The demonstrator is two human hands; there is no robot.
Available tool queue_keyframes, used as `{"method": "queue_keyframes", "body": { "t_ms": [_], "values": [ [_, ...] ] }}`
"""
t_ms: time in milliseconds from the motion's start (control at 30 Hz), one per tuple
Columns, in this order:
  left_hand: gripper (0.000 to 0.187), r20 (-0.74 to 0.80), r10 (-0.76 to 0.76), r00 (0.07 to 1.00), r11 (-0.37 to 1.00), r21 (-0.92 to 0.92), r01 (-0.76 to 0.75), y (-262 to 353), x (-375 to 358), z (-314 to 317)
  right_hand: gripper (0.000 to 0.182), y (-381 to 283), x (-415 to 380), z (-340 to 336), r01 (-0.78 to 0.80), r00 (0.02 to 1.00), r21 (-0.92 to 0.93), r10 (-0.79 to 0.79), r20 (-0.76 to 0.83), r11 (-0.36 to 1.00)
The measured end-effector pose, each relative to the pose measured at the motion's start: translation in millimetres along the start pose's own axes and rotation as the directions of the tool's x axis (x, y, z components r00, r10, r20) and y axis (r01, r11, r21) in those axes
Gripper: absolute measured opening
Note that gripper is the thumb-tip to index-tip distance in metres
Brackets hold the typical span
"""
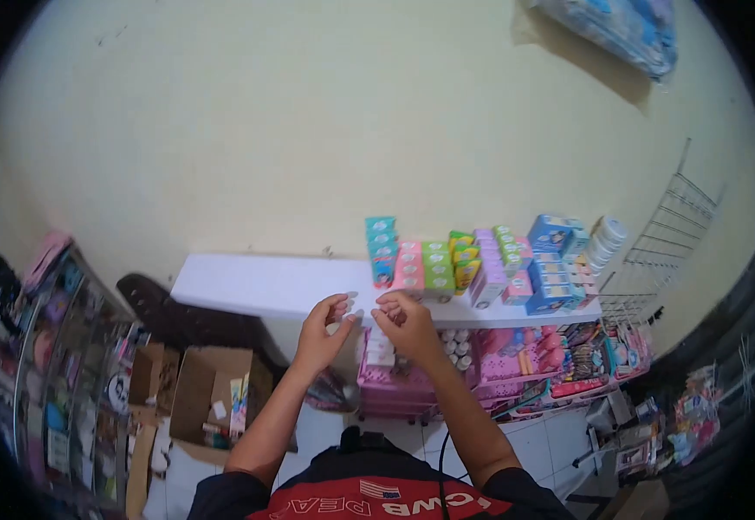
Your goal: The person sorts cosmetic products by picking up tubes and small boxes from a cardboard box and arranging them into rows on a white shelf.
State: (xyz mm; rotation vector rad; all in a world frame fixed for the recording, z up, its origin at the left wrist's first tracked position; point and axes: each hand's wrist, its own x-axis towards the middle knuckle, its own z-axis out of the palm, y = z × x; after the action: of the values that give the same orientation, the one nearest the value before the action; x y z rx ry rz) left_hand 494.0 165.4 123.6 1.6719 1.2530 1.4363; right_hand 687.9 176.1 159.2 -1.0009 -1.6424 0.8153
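Note:
My left hand [325, 329] is at the front edge of the white shelf [265, 282], its fingers curved and its thumb apart, with no object clearly in it. Beside it, my right hand [405, 322] has loosely bent fingers and also shows nothing clearly held. Small pale shapes [353, 303] lie in the gap between the hands, too faint to make out. Just behind the right hand are pink boxes [408, 267], green boxes [438, 267] and a column of teal packets [382, 238].
Yellow packets [465, 260], purple boxes [488, 277], blue boxes [550, 286] and white tubs [605, 244] line the shelf's right part. Below stands a pink cart [390, 400] with goods. Cardboard boxes [195, 394] sit lower left, near a glass display rack [57, 381]. A wire grid [672, 221] leans at right.

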Motion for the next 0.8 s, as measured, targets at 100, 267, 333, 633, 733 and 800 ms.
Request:
{"method": "queue_keyframes", "body": {
  "t_ms": [100, 267, 333, 633, 733, 800],
  "values": [
    [0.041, -0.037, -0.039, 0.999, 0.997, 0.062, 0.041, 0, -31, -28, 0.021, 5, -13, 24, 0.005, 0.997, 0.074, -0.010, 0.071, 0.997],
    [0.038, -0.186, -0.100, 0.977, 0.993, 0.043, 0.110, -12, -83, -80, 0.017, 5, -32, 73, -0.003, 0.979, 0.186, -0.036, 0.202, 0.983],
    [0.038, -0.235, -0.165, 0.958, 0.983, 0.043, 0.180, -5, -102, -105, 0.017, 0, -36, 96, -0.022, 0.962, 0.205, -0.035, 0.271, 0.978],
    [0.034, -0.427, -0.189, 0.884, 0.964, 0.091, 0.250, -11, -165, -226, 0.018, -31, -43, 223, -0.089, 0.873, 0.244, -0.043, 0.487, 0.966],
    [0.034, -0.445, -0.211, 0.870, 0.961, 0.071, 0.269, -20, -182, -271, 0.017, -40, -49, 274, -0.116, 0.868, 0.294, -0.047, 0.494, 0.949],
    [0.034, -0.459, -0.238, 0.856, 0.949, 0.078, 0.305, -29, -195, -299, 0.017, -42, -54, 304, -0.103, 0.865, 0.299, -0.063, 0.498, 0.949]
  ]
}}
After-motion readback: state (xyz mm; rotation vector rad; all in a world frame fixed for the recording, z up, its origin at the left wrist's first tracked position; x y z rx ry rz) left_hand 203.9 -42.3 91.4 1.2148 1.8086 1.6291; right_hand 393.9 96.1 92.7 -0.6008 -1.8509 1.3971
